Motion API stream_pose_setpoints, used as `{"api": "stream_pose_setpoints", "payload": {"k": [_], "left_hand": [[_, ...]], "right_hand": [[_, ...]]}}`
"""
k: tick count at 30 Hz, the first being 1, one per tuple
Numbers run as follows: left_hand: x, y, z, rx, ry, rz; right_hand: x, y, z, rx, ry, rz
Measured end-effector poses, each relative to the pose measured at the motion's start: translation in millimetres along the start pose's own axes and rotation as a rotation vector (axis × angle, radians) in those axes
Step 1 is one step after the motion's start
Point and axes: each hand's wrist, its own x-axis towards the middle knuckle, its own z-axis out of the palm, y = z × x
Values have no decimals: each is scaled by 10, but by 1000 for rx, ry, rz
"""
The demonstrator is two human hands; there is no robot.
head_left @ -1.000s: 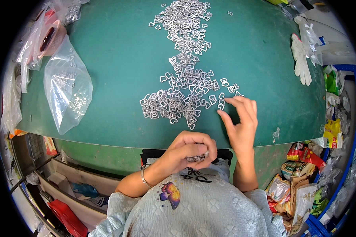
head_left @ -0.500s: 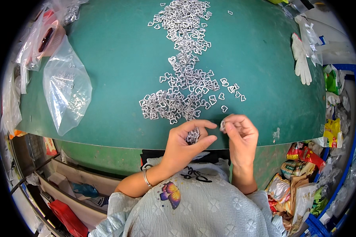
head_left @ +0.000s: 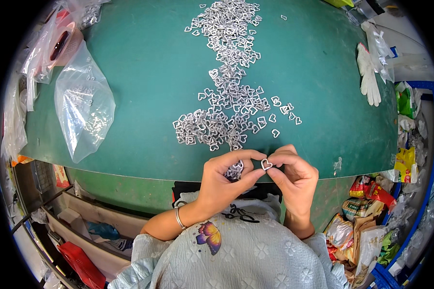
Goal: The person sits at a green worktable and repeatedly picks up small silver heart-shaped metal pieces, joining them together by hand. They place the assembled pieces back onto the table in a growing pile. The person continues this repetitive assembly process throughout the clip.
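Between my two hands, near the table's front edge, a small silver heart-shaped ring (head_left: 266, 164) is held up, pinched from both sides. My left hand (head_left: 223, 179) grips its left side with thumb and forefinger, while a cluster of similar heart rings (head_left: 234, 170) sits in the curl of its other fingers. The thumb and forefinger of my right hand (head_left: 296, 178) close on the ring's right side. Just beyond my hands lies a pile of loose heart rings (head_left: 207, 127), trailing away to a farther heap (head_left: 229, 21). A few single heart rings (head_left: 275, 133) lie apart at the right.
On the green table (head_left: 149, 72), a clear plastic bag (head_left: 84, 106) with some pieces in it lies left, by a pink basket (head_left: 65, 45). A white glove (head_left: 369, 77) rests at the right edge. Below stand an open drawer (head_left: 96, 226) and bagged packages (head_left: 361, 207).
My right hand has turned and come in to my left, and the heart ring is now between both hands' fingertips. The view has shifted slightly.
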Motion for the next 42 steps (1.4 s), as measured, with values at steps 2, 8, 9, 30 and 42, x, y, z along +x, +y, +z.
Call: {"api": "stream_pose_setpoints", "payload": {"k": [2,8,9,30,42], "left_hand": [[-6,-1,0,3,2,7],[-6,-21,-7,27,14,61],[-8,-21,-6,29,16,61],[-37,23,-19,4,-27,-19],[-40,-49,-39,-178,-79,-143]], "right_hand": [[8,-2,-2,-23,-7,-15],[-14,-7,21,23,14,30],[-15,-7,23,29,13,41],[-35,24,7,79,6,22],[-18,24,15,-1,1,-14]]}}
